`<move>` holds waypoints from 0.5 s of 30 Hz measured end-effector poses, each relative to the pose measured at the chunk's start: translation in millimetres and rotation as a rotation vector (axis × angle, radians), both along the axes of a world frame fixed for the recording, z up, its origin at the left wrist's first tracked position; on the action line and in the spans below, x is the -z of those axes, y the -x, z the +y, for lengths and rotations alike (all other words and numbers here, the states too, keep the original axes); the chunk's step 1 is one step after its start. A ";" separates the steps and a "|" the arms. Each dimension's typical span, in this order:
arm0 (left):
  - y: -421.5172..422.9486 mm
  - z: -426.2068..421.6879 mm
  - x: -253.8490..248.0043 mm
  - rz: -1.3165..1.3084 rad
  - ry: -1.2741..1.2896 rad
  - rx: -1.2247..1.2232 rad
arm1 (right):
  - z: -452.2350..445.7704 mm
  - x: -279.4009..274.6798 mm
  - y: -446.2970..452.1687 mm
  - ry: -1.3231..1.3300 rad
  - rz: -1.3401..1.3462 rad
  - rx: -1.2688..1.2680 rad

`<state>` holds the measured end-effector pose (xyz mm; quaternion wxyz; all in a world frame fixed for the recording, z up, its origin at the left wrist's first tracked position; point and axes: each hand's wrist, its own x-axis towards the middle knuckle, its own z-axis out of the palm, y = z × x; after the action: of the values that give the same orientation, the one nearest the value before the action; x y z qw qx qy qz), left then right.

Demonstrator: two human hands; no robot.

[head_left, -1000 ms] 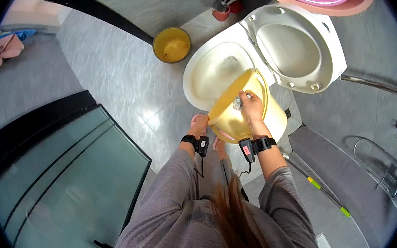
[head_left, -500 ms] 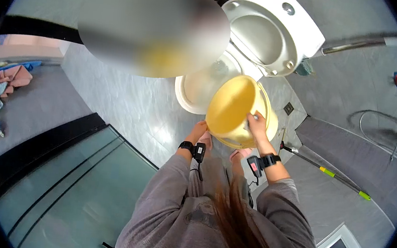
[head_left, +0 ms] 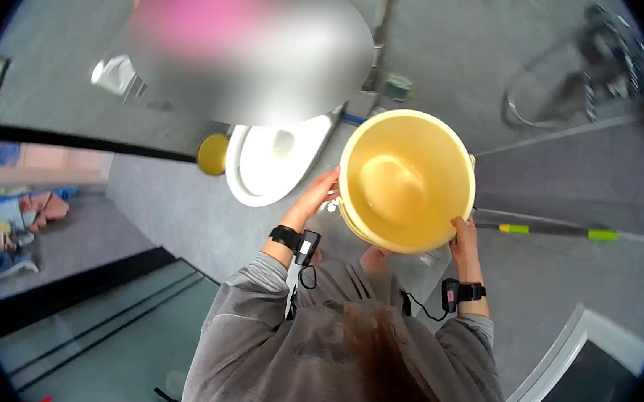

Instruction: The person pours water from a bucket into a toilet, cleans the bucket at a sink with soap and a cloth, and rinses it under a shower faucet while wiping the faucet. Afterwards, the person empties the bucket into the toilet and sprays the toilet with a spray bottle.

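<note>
A yellow bucket (head_left: 402,183) is held between my hands, its mouth facing up toward me and its inside in plain view. My left hand (head_left: 318,195) grips it at the left side, near the handle (head_left: 352,220). At the lower right, my right hand (head_left: 464,235) clasps the rim with the thumb over the edge. Left of the bucket lies the white squat toilet pan (head_left: 270,164) in the floor. A black strap with a small box sits on each of my wrists.
A yellow round bin (head_left: 213,154) stands by the wall left of the pan. On the right, a pole with green grips (head_left: 558,232) lies by the wall. A blurred shower hose (head_left: 528,116) hangs at upper right. A glass door (head_left: 103,335) is at lower left.
The bucket has gone from tilted to mouth up and moved slightly right. My right hand has shifted to its lower right rim. The view has turned rightward.
</note>
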<state>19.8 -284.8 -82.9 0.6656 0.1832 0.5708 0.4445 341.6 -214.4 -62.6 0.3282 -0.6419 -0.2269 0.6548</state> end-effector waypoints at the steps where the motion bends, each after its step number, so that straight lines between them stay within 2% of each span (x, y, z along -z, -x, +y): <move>1: -11.9 12.3 -7.1 -0.018 -0.044 0.037 | 4.7 -7.9 -17.7 -0.037 0.048 -0.051; 2: -22.9 23.9 -15.0 -0.036 -0.088 0.072 | 8.3 -17.1 -32.3 -0.075 0.094 -0.106; 4: -46.5 45.2 -40.6 0.099 -0.092 0.189 | 14.2 -30.1 -54.9 -0.134 0.069 -0.035; 6: -69.8 64.0 -50.6 0.108 -0.200 0.186 | 26.7 -33.1 -76.1 -0.350 0.155 -0.092; 7: -78.5 72.6 -56.2 0.112 -0.210 0.207 | 32.6 -42.8 -82.1 -0.394 -0.054 -0.108; 8: -84.6 81.2 -62.8 0.114 -0.223 0.182 | 44.1 -46.2 -93.1 -0.399 -0.054 -0.085; 10: -96.0 96.8 -64.7 0.124 -0.231 0.179 | 68.5 -46.7 -118.4 -0.538 -0.786 -0.364; 12: -103.0 118.7 -54.8 0.276 -0.325 0.207 | 87.9 -60.7 -134.7 -0.615 -0.840 -0.266; 13: -111.5 125.4 -70.8 0.308 -0.325 0.208 | 99.3 -74.2 -141.7 -0.698 -0.899 -0.190; 15: -118.6 143.8 -73.1 0.328 -0.345 0.244 | 121.7 -108.4 -144.3 -0.873 -0.824 -0.126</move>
<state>138.4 -141.0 -9.7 0.5718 0.4308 0.5607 0.4161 486.0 -92.7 45.8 0.4070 -0.6340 -0.6208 0.2167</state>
